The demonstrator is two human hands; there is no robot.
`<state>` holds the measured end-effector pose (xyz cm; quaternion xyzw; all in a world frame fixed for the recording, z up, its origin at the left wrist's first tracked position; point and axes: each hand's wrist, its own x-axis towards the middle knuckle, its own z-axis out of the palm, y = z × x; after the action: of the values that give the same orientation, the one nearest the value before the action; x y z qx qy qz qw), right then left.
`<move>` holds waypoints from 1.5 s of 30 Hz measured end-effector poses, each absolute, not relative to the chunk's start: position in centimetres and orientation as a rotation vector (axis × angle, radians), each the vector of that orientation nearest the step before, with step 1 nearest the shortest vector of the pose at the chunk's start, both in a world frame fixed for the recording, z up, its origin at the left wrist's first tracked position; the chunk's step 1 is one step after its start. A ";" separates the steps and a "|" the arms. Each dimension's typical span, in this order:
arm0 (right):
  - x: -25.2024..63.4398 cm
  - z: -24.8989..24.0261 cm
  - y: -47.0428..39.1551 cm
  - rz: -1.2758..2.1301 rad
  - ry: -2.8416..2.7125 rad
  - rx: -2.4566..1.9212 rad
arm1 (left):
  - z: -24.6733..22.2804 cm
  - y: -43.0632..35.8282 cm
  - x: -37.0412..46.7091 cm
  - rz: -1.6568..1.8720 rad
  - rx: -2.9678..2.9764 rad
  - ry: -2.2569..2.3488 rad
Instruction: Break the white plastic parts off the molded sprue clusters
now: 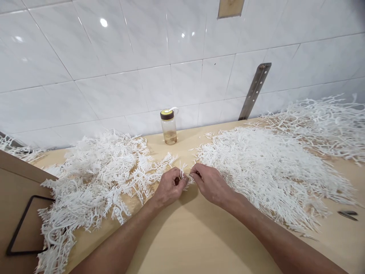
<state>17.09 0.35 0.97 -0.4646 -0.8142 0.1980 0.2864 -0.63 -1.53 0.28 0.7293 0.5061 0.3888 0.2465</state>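
Observation:
Over the middle of the wooden table, my left hand (172, 185) is closed on a small white branching piece (182, 174) that sticks up between thumb and fingers. My right hand (209, 182) is pinched just beside it, its fingertips at the right end of the same piece. A large heap of white branched pieces (94, 175) lies to the left, its edge reaching near my left hand. On the right, a broad pile of thin white strands (265, 171) spreads from close to my right hand.
A clear bottle (170, 131) with a dark and yellow lid stands behind my hands. A metal bracket (254, 91) leans at the tiled wall. More white strands (333, 125) lie back right, small dark metal objects (348, 215) at right, a brown box (23, 213) at left.

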 end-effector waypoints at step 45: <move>16.9 1.5 0.7 0.701 -2.046 -1.329 | -0.6 -1.5 -0.4 1.166 2.047 1.516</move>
<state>16.92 0.66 1.46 -0.5000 -0.7696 0.2638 0.2969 -0.45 -1.51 -0.59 0.7202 0.5333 0.4103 0.1694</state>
